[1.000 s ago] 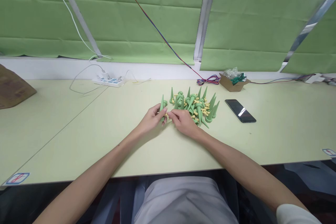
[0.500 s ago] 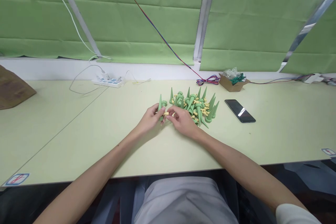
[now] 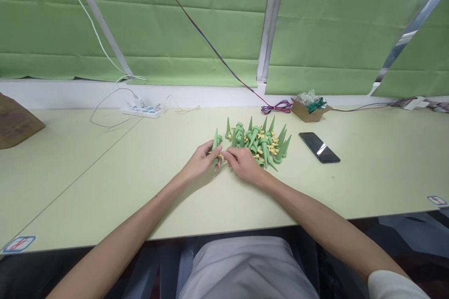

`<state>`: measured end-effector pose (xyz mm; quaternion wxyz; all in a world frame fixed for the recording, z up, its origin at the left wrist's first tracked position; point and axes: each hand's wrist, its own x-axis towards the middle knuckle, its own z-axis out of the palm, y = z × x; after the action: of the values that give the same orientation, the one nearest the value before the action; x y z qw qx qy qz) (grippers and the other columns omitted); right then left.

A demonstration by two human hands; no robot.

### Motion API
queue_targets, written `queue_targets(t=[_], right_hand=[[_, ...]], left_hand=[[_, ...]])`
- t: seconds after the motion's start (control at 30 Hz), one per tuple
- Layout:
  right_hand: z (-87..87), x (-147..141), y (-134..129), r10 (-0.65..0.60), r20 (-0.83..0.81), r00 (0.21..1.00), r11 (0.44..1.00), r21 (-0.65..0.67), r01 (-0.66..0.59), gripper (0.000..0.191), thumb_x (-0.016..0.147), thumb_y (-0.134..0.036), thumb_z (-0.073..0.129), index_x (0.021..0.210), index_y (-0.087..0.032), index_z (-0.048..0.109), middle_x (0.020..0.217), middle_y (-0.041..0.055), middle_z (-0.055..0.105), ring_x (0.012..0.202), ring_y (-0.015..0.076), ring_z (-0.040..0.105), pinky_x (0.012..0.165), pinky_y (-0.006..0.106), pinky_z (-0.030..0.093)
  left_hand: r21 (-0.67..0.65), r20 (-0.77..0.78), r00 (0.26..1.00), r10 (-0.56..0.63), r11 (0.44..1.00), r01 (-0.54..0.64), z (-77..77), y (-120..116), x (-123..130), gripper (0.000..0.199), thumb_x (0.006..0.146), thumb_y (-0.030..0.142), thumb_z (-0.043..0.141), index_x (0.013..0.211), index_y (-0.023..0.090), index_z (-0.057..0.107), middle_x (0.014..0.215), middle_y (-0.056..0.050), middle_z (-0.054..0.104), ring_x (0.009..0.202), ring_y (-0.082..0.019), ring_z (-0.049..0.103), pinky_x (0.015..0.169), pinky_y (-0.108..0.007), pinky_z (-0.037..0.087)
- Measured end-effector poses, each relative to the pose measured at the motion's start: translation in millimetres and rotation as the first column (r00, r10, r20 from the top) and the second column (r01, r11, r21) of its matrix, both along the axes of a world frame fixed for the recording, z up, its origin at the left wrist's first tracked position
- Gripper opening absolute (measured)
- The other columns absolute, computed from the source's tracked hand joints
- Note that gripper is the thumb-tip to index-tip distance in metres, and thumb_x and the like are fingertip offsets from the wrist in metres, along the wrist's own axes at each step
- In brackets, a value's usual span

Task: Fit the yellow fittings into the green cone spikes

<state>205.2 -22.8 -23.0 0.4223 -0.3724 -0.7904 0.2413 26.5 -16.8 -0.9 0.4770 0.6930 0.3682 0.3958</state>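
My left hand point(image 3: 199, 161) is closed around a green plant watering spike point(image 3: 215, 139), its pointed end sticking up past the fingers. At the spike's side, a small yellow valve piece point(image 3: 221, 153) shows between the two hands. My right hand point(image 3: 245, 164) pinches at that yellow piece with thumb and forefinger; the fingertips mostly cover it. Just beyond and right of my right hand lies a heap of similar green spikes point(image 3: 265, 145) with yellow pieces, some standing on their wide ends and others on their sides.
A black phone point(image 3: 319, 147) lies right of the heap. Behind it sits a small cardboard box point(image 3: 312, 114) with plastic bags, beside a coiled red-blue cable point(image 3: 277, 107). A white power strip point(image 3: 143, 111) is at the back left, and a brown paper bag point(image 3: 17, 121) at the far left.
My right fingers have closed in on the yellow piece and hide more of it. The left hand keeps its hold on the spike. The whole view has shifted slightly.
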Motion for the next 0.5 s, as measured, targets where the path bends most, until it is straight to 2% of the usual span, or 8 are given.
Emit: queue_targets(t=[0.13,0.3,0.5], right_hand=[[1.2,-0.5,-1.6,-0.029,-0.003,1.000,0.999,-0.015,0.029,0.039,0.104,-0.038,0.046,0.071,-0.019,0.054,0.059,-0.0032,0.055,0.052,0.0107,0.044,0.059,0.026,0.034],[1.1,-0.3,-2.7,0.012,-0.073,0.997,0.999,-0.039,-0.015,0.017,0.097,-0.036,0.058,0.101,-0.020,0.060,0.083,0.0007,0.069,0.052,0.0107,0.051,0.060,0.026,0.041],[-5.4,0.6,2.3,0.023,-0.072,0.997,1.000,0.020,-0.022,0.011,0.097,-0.030,0.057,0.095,-0.020,0.060,0.088,0.0030,0.068,0.057,0.0122,0.053,0.062,0.027,0.044]], left_hand=[[0.002,-0.012,1.000,0.022,1.000,-0.022,2.4,-1.6,0.6,0.034,0.096,0.049,0.058,0.082,0.019,0.053,0.066,0.002,0.056,0.058,-0.013,0.053,0.064,-0.030,0.042],[-0.001,-0.011,0.998,0.063,0.998,-0.063,5.4,-2.8,1.0,0.035,0.097,0.049,0.058,0.080,0.019,0.054,0.067,0.002,0.055,0.058,-0.013,0.052,0.063,-0.030,0.041],[-0.021,0.002,0.999,0.041,0.999,-0.041,1.8,-0.6,0.1,0.034,0.096,0.050,0.057,0.081,0.019,0.054,0.069,0.001,0.055,0.059,-0.013,0.052,0.062,-0.030,0.041]])
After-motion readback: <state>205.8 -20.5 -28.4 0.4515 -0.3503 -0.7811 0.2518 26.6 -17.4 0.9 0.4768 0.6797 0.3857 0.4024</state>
